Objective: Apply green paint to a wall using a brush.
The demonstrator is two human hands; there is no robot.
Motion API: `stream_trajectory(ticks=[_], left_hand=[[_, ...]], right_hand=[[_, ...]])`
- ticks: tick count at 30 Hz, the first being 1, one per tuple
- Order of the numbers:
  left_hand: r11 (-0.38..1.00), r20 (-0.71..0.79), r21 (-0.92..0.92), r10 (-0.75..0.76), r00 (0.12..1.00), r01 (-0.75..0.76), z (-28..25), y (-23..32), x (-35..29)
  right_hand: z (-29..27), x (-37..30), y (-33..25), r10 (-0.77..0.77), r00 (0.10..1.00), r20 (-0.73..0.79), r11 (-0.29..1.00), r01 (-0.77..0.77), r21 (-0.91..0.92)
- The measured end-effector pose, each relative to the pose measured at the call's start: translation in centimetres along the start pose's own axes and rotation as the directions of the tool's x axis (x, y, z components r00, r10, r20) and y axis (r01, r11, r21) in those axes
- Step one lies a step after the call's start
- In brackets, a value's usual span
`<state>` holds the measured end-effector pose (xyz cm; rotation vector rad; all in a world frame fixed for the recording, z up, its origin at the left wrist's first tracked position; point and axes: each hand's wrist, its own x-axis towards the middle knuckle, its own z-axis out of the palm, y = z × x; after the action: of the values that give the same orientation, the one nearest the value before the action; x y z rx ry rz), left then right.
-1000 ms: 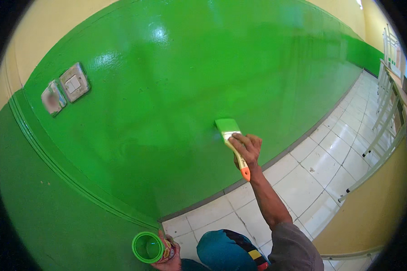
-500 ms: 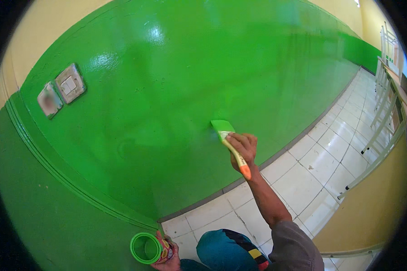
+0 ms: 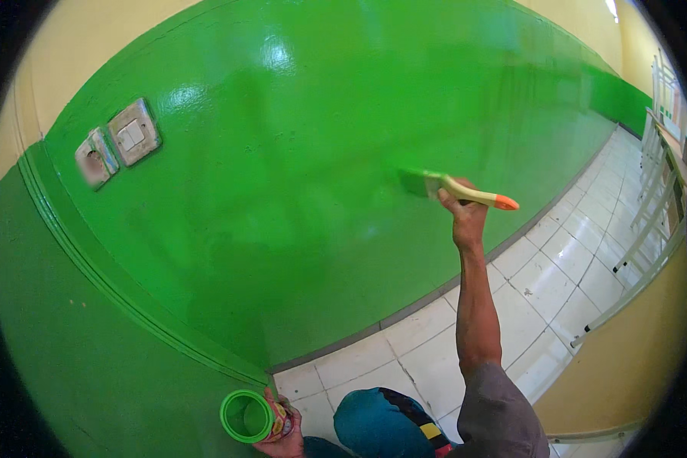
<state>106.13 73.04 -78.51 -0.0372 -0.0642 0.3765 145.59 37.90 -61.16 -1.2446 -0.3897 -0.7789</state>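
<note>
My right hand (image 3: 466,217) grips a flat paintbrush (image 3: 454,188) with a pale handle and an orange tip. Its green-loaded bristles lie against the glossy green wall (image 3: 320,153), the handle pointing right. My arm reaches up from the lower edge. Low down near the frame's bottom, my left hand (image 3: 282,431) holds a small can (image 3: 248,416) smeared with green paint, its open mouth facing the camera.
Two pale switch plates (image 3: 118,141) sit on the wall at upper left. A raised green corner moulding (image 3: 130,290) runs down the left. White floor tiles (image 3: 557,267) stretch right along a grey skirting. White metal furniture legs (image 3: 656,214) stand at far right.
My right hand has lifted and moved right, turning the brush from a downward slant to nearly horizontal higher on the wall. The can in my left hand stays low.
</note>
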Motion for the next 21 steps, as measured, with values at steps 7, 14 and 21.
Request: stream_trajectory(ticks=[7,14,21], left_hand=[[0.998,-0.064,0.010,0.067,0.996,-0.067,-0.1,-0.6,0.3],[0.999,-0.039,0.024,0.031,0.999,-0.030,1.1,-0.8,0.3],[0.999,-0.067,0.018,0.047,0.997,-0.046,2.3,-1.5,0.6]], right_hand=[[1.1,1.0,0.8,0.089,0.994,-0.068,0.996,-0.089,-0.003],[-0.6,8.2,0.0,-0.009,0.987,-0.161,0.948,0.059,0.312],[0.2,11.3,-0.3,0.072,0.974,-0.216,0.975,-0.023,0.221]])
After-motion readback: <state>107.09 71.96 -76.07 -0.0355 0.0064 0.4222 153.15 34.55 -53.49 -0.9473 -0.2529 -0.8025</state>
